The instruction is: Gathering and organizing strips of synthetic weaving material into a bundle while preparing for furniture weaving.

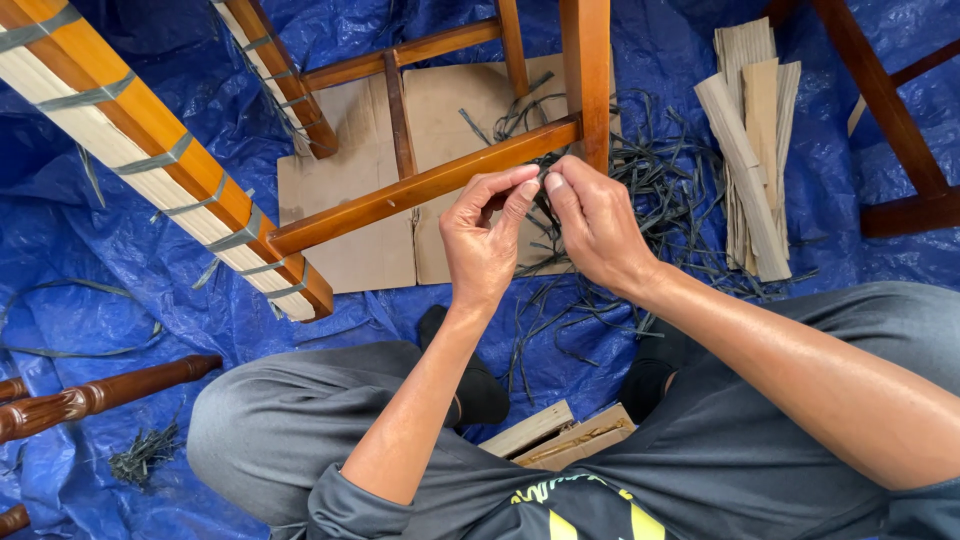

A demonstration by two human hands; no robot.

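Observation:
My left hand (487,235) and my right hand (592,222) meet fingertip to fingertip just below a wooden chair rung (420,186). Between them they pinch a thin dark green strand (541,200) that runs up toward the rung near the chair leg (586,70). Both hands have the fingers closed on the strand. The chair frame (400,110) lies tipped over a flat sheet of cardboard (350,190). A loose heap of the same dark strands (660,190) lies behind my right hand.
A pale woven panel bound with grey strips (140,150) slants at the left. Pale flat strips are stacked (755,150) at the right. Another wooden frame (890,120) stands far right. A turned wooden leg (90,398) lies lower left. Blue tarpaulin (90,290) covers the floor.

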